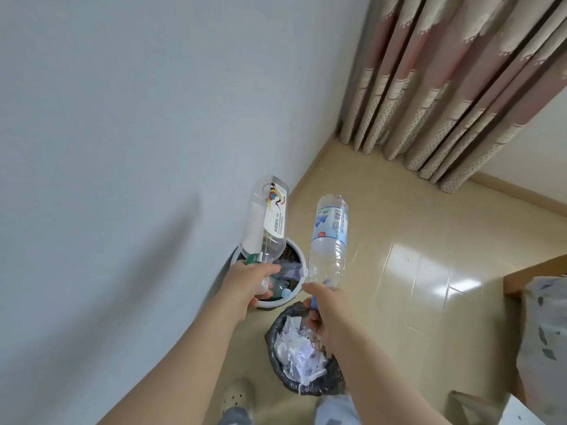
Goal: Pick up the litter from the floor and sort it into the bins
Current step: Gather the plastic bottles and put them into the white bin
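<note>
The left hand (pixel 251 286) has its grip closed round the neck end of a clear plastic bottle (pixel 267 222), fingers curled just below the green cap (pixel 253 258). The bottle's base points up and away toward the pale wall (pixel 122 148), and its white label, printed with a crane-like bird, faces the camera. To its right, the right hand (pixel 325 317) holds a second bottle (pixel 329 234) in the same manner. Its grip is wrapped about the neck with the blue cap (pixel 314 302) poking out near the fingers, and the blue-and-white labelled body slants up and slightly to the right. The two bottles are near each other but not touching. Directly under the left hand, against the wall, stands a round bin with a light rim (pixel 277 304). Inside it lie what look like other clear bottles, one with a pale blue cap (pixel 285 292), though the hand hides much of the opening. Just nearer and to the right of it, touching or almost touching, stands a second bin lined with a black bag (pixel 294 384), filled with crumpled white paper scraps (pixel 299 351). The right forearm crosses above its right edge. Both bins rest on a glossy beige tiled floor (pixel 399 240). At the far right a patterned pink and cream curtain (pixel 445 87) hangs down to the floor, and a wooden piece of furniture (pixel 521 277) juts in from the right edge. At the near edge a light perforated shoe (pixel 236 397) and denim trouser legs show.
</note>
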A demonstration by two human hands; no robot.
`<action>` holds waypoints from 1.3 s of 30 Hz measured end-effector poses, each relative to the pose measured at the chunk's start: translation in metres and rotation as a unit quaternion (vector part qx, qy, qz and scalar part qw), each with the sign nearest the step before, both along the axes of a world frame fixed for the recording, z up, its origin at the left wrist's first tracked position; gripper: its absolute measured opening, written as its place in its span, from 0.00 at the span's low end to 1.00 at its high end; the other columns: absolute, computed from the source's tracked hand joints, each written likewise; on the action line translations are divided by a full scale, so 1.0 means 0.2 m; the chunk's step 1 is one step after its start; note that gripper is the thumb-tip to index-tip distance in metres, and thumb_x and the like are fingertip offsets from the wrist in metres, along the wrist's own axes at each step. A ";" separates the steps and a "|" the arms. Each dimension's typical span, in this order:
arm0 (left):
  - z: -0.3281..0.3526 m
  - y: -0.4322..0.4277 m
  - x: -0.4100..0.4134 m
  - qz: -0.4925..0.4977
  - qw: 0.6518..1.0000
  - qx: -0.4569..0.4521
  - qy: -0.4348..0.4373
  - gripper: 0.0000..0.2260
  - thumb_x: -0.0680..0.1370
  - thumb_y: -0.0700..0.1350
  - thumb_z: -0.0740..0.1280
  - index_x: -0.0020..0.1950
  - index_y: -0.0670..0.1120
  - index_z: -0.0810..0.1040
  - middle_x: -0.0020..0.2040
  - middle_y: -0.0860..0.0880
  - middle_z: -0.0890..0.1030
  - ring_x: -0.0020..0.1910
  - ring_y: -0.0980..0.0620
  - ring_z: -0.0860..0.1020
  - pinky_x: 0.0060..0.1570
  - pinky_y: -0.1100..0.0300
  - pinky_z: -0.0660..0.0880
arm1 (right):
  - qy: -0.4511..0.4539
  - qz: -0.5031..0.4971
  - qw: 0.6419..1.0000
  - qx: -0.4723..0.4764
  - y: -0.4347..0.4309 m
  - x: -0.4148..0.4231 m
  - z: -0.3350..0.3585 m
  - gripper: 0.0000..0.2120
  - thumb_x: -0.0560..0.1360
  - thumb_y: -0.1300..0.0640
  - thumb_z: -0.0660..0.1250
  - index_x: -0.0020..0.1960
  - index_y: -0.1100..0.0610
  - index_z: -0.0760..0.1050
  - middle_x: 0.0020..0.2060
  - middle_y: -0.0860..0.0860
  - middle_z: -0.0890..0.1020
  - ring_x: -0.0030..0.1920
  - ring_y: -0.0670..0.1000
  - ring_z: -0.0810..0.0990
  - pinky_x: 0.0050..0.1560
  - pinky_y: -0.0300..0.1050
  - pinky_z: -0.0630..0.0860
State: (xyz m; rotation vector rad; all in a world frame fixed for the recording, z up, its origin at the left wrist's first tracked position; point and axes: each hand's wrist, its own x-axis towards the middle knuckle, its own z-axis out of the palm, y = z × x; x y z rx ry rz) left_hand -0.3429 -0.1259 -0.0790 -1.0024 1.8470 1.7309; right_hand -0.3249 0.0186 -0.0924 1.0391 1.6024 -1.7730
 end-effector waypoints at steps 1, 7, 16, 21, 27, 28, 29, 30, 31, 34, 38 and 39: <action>-0.04 0.01 -0.05 0.006 1.000 -0.002 -0.009 0.14 0.73 0.47 0.71 0.54 0.43 0.74 0.41 0.45 0.77 0.29 0.53 0.75 0.24 0.65 0.63 | -0.003 0.018 1.000 0.011 0.03 -0.06 -0.03 0.08 0.74 0.62 0.67 0.40 0.60 0.69 0.29 0.54 0.70 0.25 0.47 0.61 0.27 0.38 0.62; -0.38 0.14 -0.23 0.077 0.992 -0.005 -0.103 0.13 0.73 0.50 0.70 0.52 0.44 0.74 0.37 0.45 0.78 0.28 0.53 0.73 0.24 0.66 0.62 | -0.004 0.199 0.976 0.092 0.30 -0.40 -0.26 0.06 0.75 0.61 0.65 0.43 0.62 0.70 0.30 0.54 0.70 0.20 0.47 0.64 0.26 0.39 0.62; -0.89 0.16 -0.35 0.144 0.963 -0.004 -0.226 0.13 0.71 0.51 0.72 0.42 0.44 0.73 0.28 0.47 0.72 0.22 0.53 0.68 0.22 0.67 0.57 | -0.044 0.365 0.913 0.176 0.38 -0.76 -0.72 0.22 0.72 0.52 0.68 0.61 0.60 0.66 0.41 0.54 0.77 0.36 0.51 0.74 0.33 0.42 0.71; -1.17 0.10 -0.42 0.137 0.954 -0.032 -0.265 0.20 0.70 0.58 0.71 0.49 0.44 0.74 0.32 0.47 0.75 0.27 0.54 0.69 0.22 0.66 0.59 | -0.019 0.444 0.872 0.206 0.29 -0.86 -0.97 0.23 0.74 0.45 0.66 0.60 0.55 0.61 0.44 0.50 0.75 0.48 0.53 0.79 0.42 0.45 0.75; -1.48 0.04 -0.54 0.194 0.931 -0.003 -0.310 0.24 0.71 0.65 0.66 0.42 0.42 0.71 0.29 0.46 0.75 0.25 0.54 0.66 0.24 0.66 0.62 | -0.004 0.472 0.848 0.240 0.17 -0.99 -1.23 0.26 0.77 0.44 0.61 0.70 0.51 0.57 0.48 0.50 0.77 0.45 0.53 0.78 0.42 0.45 0.73; -1.52 0.05 -0.55 0.214 0.927 0.014 -0.309 0.23 0.72 0.63 0.67 0.43 0.42 0.71 0.29 0.45 0.74 0.26 0.54 0.67 0.25 0.65 0.63 | 0.006 0.479 0.843 0.244 0.15 -1.00 -1.26 0.27 0.78 0.45 0.59 0.73 0.47 0.52 0.48 0.50 0.77 0.45 0.53 0.78 0.42 0.44 0.72; -1.55 0.05 -0.57 0.229 0.923 0.030 -0.307 0.21 0.73 0.60 0.68 0.44 0.41 0.72 0.30 0.45 0.74 0.27 0.54 0.68 0.25 0.65 0.64 | 0.015 0.492 0.834 0.248 0.14 -1.02 -1.29 0.28 0.79 0.45 0.57 0.74 0.43 0.49 0.48 0.49 0.77 0.45 0.53 0.78 0.42 0.44 0.73; -1.58 0.05 -0.58 0.239 0.921 0.043 -0.304 0.20 0.74 0.58 0.69 0.47 0.41 0.72 0.33 0.44 0.75 0.27 0.54 0.69 0.25 0.65 0.66 | 0.018 0.506 0.824 0.253 0.12 -1.03 -1.32 0.27 0.80 0.45 0.56 0.74 0.41 0.48 0.50 0.50 0.77 0.46 0.53 0.78 0.44 0.46 0.74; -1.60 0.06 -0.60 0.242 0.921 0.049 -0.302 0.19 0.74 0.56 0.69 0.51 0.41 0.71 0.36 0.43 0.75 0.27 0.54 0.71 0.24 0.66 0.67 | 0.014 0.516 0.817 0.257 0.11 -1.05 -1.35 0.26 0.80 0.45 0.54 0.74 0.39 0.48 0.51 0.50 0.77 0.47 0.54 0.79 0.46 0.47 0.76; -1.67 0.06 -0.62 0.235 0.924 0.036 -0.301 0.20 0.74 0.52 0.70 0.59 0.42 0.69 0.46 0.41 0.76 0.27 0.54 0.73 0.21 0.67 0.70 | -0.002 0.546 0.793 0.273 0.10 -1.08 -1.44 0.26 0.80 0.46 0.54 0.74 0.37 0.48 0.54 0.51 0.78 0.47 0.56 0.81 0.49 0.50 0.78; -1.76 0.09 -0.60 0.192 0.933 0.056 -0.298 0.20 0.76 0.50 0.68 0.62 0.44 0.66 0.49 0.40 0.76 0.29 0.53 0.74 0.22 0.66 0.70 | -0.009 0.568 0.781 0.259 0.07 -1.12 -1.56 0.29 0.80 0.55 0.54 0.74 0.34 0.46 0.60 0.55 0.70 0.45 0.58 0.78 0.46 0.49 0.77; -1.77 0.10 -0.59 0.178 0.938 0.066 -0.290 0.20 0.76 0.50 0.68 0.63 0.45 0.66 0.50 0.41 0.76 0.31 0.53 0.74 0.26 0.65 0.72 | -0.013 0.565 0.788 0.245 0.06 -1.12 -1.59 0.32 0.79 0.60 0.54 0.74 0.34 0.47 0.61 0.55 0.66 0.45 0.58 0.76 0.48 0.51 0.78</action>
